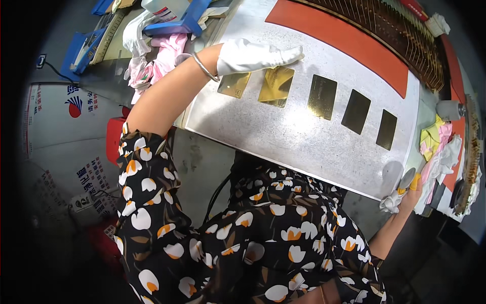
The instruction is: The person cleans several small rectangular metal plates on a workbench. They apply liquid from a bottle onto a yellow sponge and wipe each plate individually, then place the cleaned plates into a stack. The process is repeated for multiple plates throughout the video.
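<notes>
My left hand [255, 55], in a white glove, reaches across a pale grey board [273, 139] with its fingers stretched out. It lies just above a shiny gold card [276, 87] and partly covers the top of another gold card [234, 85]; whether it touches them I cannot tell. Further right in the row are a gold-and-dark card [322, 97], a dark card [356, 111] and a narrower-looking one [387, 129]. At the board's right corner my right hand [414, 188], with yellow finger covers, grips a crumpled white cloth [391, 201]. A round grey metallic piece [407, 178] is beside those fingers.
An orange-red mat [339, 43] lies along the board's far side, before a brown rack [385, 30] with rows of thin rods. Pink and white cloths [164, 53] and a blue tray [185, 20] are at left. Yellow, pink and white cloths [439, 144] lie at right.
</notes>
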Motion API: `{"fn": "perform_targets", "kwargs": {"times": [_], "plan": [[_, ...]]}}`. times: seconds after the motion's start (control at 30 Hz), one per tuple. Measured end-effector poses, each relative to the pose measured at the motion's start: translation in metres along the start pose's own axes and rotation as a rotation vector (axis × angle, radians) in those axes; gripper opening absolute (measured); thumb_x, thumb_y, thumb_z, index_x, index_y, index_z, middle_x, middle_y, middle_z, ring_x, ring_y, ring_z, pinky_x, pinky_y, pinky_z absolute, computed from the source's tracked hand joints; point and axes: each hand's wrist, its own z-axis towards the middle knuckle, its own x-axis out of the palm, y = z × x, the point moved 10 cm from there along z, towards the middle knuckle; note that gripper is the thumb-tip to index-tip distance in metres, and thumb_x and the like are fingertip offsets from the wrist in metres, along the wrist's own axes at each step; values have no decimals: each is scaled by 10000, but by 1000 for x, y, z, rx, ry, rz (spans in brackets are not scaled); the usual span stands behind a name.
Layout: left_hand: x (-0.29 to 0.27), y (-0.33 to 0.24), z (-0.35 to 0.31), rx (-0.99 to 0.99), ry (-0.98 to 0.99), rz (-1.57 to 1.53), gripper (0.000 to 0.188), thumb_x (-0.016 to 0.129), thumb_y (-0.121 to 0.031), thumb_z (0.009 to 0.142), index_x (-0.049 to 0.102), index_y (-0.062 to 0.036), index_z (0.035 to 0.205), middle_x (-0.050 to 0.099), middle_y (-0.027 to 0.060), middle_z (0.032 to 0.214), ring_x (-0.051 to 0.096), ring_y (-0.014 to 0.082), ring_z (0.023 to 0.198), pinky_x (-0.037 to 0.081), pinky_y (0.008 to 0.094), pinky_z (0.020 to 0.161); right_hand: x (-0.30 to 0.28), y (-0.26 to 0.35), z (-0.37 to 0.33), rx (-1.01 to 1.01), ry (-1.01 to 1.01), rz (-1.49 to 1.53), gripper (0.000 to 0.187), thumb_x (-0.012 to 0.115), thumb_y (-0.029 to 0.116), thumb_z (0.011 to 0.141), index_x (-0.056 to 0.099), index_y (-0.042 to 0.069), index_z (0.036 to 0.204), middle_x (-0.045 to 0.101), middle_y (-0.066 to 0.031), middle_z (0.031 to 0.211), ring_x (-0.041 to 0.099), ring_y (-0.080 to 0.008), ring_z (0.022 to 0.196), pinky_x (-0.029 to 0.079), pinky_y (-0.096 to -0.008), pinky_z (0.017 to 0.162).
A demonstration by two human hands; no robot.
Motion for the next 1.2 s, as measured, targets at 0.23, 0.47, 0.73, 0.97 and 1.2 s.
{"fn": "perform_targets", "kwargs": {"times": [0.23,0.47,0.73,0.97,1.2], "plan": [[7,-15,4,38,67,-161,683,306,-581,911,418,-57,1335,476,118,1320,448,204,1213,320,293,1031,6,9,-4,-36,-41,-37,158,510,161,924,554,23,988,553,16,807,505,-51,691,408,-194,589],[14,-21,33,106,101,-35,502,292,-367,970,385,-57,1353,385,97,1394,350,196,1289,261,298,1069,6,10,-4,-71,-23,-86,162,513,165,923,554,18,981,541,20,814,490,-45,705,393,-190,600],[41,-22,65,12,147,-51,695,264,-588,914,377,-65,1357,372,134,1400,322,234,1317,237,306,1091,9,13,-6,-79,-70,-70,164,510,144,919,560,5,991,535,32,816,473,-32,700,369,-178,598],[21,-13,53,18,85,-38,583,333,-444,962,387,-2,1338,437,119,1355,409,190,1249,298,284,1044,7,9,-5,-71,-18,-53,166,495,142,930,561,7,1002,551,28,830,490,-35,715,390,-179,621],[9,-14,39,34,62,6,609,344,-500,939,406,-42,1336,432,121,1359,380,213,1273,293,306,1057,9,14,-7,-26,-36,-53,143,504,153,926,543,23,972,539,12,819,487,-48,704,382,-188,593]]}}
